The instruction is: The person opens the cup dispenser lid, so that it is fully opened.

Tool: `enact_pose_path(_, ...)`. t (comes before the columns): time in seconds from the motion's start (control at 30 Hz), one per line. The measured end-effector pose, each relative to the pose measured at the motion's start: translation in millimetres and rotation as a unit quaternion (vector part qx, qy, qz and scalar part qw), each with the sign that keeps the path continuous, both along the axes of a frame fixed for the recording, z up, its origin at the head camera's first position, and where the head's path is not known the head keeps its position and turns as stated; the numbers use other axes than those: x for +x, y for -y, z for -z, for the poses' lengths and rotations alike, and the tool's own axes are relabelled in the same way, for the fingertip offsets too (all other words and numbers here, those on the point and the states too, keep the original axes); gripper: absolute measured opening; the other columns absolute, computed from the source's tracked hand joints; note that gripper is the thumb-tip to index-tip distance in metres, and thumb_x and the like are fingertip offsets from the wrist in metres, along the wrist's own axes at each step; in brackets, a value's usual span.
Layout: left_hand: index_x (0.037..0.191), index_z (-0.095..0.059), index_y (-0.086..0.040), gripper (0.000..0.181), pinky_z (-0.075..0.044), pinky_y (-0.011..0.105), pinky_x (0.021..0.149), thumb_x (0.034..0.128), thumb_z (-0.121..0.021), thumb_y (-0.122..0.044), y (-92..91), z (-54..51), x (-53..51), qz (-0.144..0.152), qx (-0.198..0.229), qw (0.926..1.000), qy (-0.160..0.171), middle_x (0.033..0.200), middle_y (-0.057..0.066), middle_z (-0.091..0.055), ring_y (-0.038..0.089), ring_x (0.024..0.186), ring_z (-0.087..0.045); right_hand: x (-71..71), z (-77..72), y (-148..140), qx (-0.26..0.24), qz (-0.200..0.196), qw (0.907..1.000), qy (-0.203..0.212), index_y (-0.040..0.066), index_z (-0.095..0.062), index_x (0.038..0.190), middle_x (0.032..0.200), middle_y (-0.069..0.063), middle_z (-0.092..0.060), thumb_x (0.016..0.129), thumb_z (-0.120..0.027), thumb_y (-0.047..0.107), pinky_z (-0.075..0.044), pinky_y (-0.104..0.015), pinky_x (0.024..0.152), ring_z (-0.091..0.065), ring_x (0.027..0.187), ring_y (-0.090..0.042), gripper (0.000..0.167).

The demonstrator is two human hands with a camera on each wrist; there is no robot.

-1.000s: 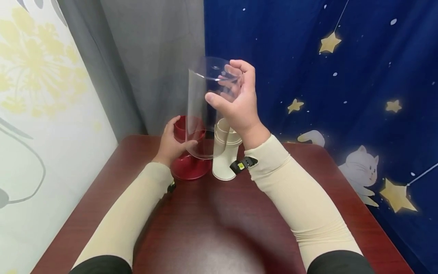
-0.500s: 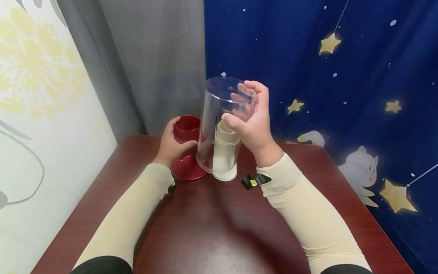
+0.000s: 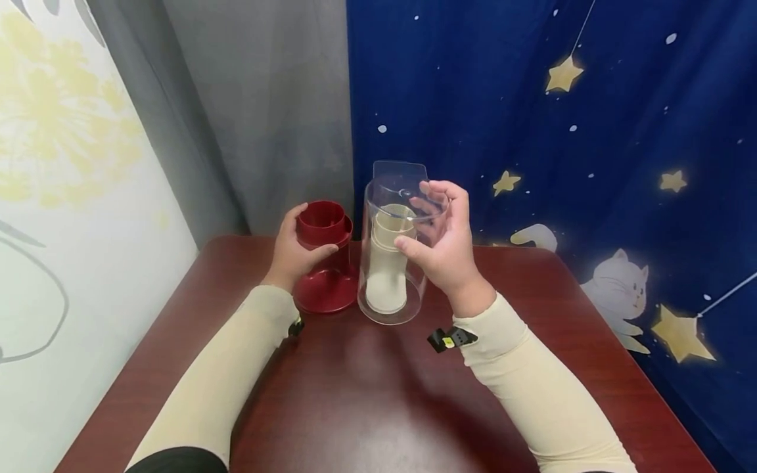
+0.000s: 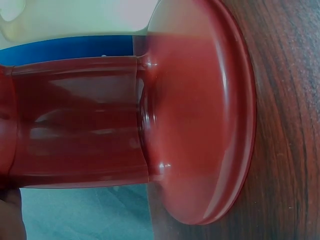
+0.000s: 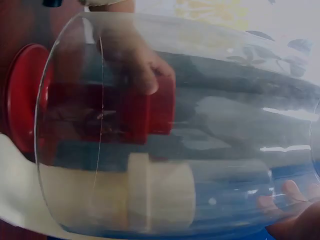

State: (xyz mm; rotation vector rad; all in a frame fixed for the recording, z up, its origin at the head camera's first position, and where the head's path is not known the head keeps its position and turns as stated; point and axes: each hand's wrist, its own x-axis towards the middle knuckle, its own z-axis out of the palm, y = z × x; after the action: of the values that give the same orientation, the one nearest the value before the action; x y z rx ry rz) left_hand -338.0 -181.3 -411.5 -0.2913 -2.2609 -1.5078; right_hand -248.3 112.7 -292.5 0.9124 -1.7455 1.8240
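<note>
My left hand (image 3: 296, 253) grips the upper part of a red cylindrical piece (image 3: 322, 226) with a wide round base, upright at the back of the table. In the left wrist view its red base (image 4: 195, 115) meets the wood. Beside it on the right stands a cream piece (image 3: 387, 266) with a ringed top. My right hand (image 3: 446, 243) holds a clear cylinder (image 3: 369, 263) near its top, thumb in front and fingers behind; the cylinder surrounds the cream piece. The right wrist view shows the cream piece (image 5: 170, 195) through the clear wall.
A clear flat panel (image 3: 399, 169) stands up behind the cylinder. The dark red wooden table (image 3: 355, 394) reaches back to a grey curtain (image 3: 284, 118) and a blue curtain (image 3: 461, 85) with stars. A pale patterned surface (image 3: 77, 217) is on the left.
My right hand has moved right and then down, bringing the clear cylinder from above and left to around the cream piece. My left hand has kept its grip on the red piece.
</note>
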Motion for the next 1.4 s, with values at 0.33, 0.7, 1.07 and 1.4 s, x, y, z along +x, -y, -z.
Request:
enact_pose_path(0.33, 0.160, -0.035, -0.033, 0.102, -0.059, 0.057, 0.099, 0.0782, -0.095, -0.036, -0.9, 3.8, -1.4, -0.004, -0.002, 1.0000, -0.006, 0.158, 0.002, -0.046, 0.026, 0.142, -0.046, 0.4, 24.8, -27, -0.024, -0.015, 0.9996, -0.009, 0.013, -0.039, 0.144, 0.151, -0.022, -0.042, 0.075, -0.096, 0.027, -0.053, -0.036, 0.107, -0.048, 0.137, -0.048, 0.090)
enact_pose_path(0.7, 0.160, -0.035, -0.034, 0.101, -0.059, 0.056, 0.099, 0.0787, -0.094, -0.037, -0.8, 4.5, -3.0, -0.004, 0.002, 1.0000, -0.005, 0.158, 0.002, -0.046, 0.026, 0.141, -0.046, -1.8, 29.6, -51, -0.026, 0.020, 0.9994, -0.003, 0.008, -0.038, 0.143, 0.151, -0.012, -0.044, 0.074, -0.082, -0.007, -0.053, -0.034, 0.109, -0.050, 0.138, -0.039, 0.083)
enact_pose_path(1.07, 0.160, -0.035, -0.032, 0.099, -0.058, 0.057, 0.101, 0.0799, -0.093, -0.036, -0.7, 3.2, -4.1, 0.000, 0.006, 0.9998, -0.017, 0.159, 0.002, -0.045, 0.026, 0.142, -0.045, -13.4, 41.3, -69, -0.036, 0.067, 0.9968, 0.025, 0.009, -0.038, 0.140, 0.151, -0.009, -0.042, 0.072, -0.077, -0.014, -0.058, -0.027, 0.099, -0.049, 0.141, -0.031, 0.081)
enact_pose_path(1.4, 0.160, -0.035, -0.033, 0.100, -0.058, 0.057, 0.100, 0.0791, -0.094, -0.033, -1.5, 3.8, -4.0, -0.003, 0.008, 0.9999, -0.014, 0.158, 0.002, -0.046, 0.026, 0.141, -0.046, -27.7, 57.5, -76, -0.059, 0.097, 0.9927, 0.041, 0.005, -0.038, 0.139, 0.146, -0.007, -0.043, 0.071, -0.078, -0.017, -0.060, -0.024, 0.091, -0.048, 0.136, -0.025, 0.082)
